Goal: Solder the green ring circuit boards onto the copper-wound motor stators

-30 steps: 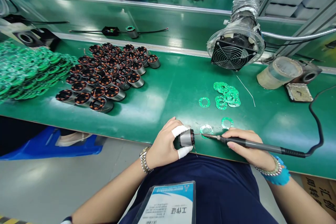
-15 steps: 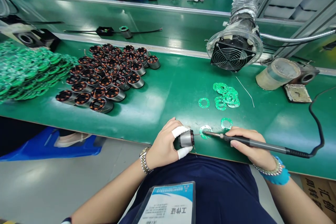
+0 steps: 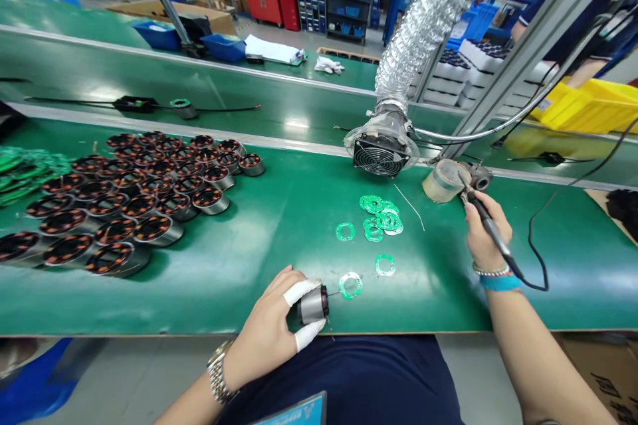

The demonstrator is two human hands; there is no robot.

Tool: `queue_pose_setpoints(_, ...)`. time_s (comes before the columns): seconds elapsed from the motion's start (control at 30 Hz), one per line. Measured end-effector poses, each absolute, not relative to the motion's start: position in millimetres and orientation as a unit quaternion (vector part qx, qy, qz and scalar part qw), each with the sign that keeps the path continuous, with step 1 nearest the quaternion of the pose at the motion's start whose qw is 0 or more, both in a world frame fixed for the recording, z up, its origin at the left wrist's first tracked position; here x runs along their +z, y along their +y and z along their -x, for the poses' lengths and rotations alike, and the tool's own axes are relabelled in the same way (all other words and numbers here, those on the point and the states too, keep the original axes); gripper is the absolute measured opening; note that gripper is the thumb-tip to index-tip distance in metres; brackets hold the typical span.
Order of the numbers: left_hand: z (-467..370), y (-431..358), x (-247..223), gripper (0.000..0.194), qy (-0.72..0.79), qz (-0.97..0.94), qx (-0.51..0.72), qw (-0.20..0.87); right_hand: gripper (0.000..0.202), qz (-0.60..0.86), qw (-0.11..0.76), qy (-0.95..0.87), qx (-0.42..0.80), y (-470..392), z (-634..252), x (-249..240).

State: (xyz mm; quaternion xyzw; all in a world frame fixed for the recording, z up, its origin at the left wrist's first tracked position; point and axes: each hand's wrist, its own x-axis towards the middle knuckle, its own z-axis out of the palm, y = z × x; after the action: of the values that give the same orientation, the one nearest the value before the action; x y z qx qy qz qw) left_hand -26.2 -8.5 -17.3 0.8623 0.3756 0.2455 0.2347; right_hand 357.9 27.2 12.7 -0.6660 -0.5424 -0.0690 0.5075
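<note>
Near the bench's front edge my left hand [image 3: 279,315], with white tape on its thumb and forefinger, grips a motor stator [image 3: 313,305] lying on its side. A thin wire from the stator reaches toward a green ring-shaped circuit board [image 3: 343,292] just right of it. My right hand [image 3: 486,229] is wrapped round a soldering iron [image 3: 491,229], whose tip is at the translucent round container [image 3: 438,187]. A second ring board [image 3: 385,256] and a third [image 3: 345,224] lie apart from a small pile of boards [image 3: 390,218]. A strand of solder wire [image 3: 411,209] rests beside the pile.
Rows of stators [image 3: 159,229] fill the bench's left side, with stacked green boards [image 3: 30,169] beyond. A fan [image 3: 379,158] on a foil duct [image 3: 413,20] stands at the back. The iron's cable [image 3: 541,259] loops on the right. Someone is partly visible behind the yellow bin [image 3: 588,106].
My right hand has lifted the soldering iron from the ring board and moved it back and right to the container. The left hand still holds the stator. The head view has shifted right and up.
</note>
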Motion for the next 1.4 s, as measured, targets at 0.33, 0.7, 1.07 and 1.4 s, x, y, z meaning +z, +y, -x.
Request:
queue_pose_setpoints(0.33,22.0,-6.6,-3.6,0.037,0.387,-0.839,0.253,0.286,0.017,0.577,0.406,-0.695,0.140,-10.6,-298.9,17.0)
queue_pose_setpoints(0.7,16.6,7.2,-8.1,0.047,0.374,-0.843,0.199,0.330,0.017,0.435,0.362,-0.809,0.156,-25.2,-231.4,14.7)
queue_pose_setpoints(1.07,13.7,5.6,7.8,0.054,0.403,-0.830,0.210,0.323,0.020,0.494,0.409,-0.750,0.163,-24.9,-206.8,17.7)
queue_pose_setpoints(1.4,2.9,-11.0,-5.9,0.049,0.449,-0.798,0.244,0.321,0.037,0.440,0.461,-0.547,0.543,-38.1,-191.2,24.1)
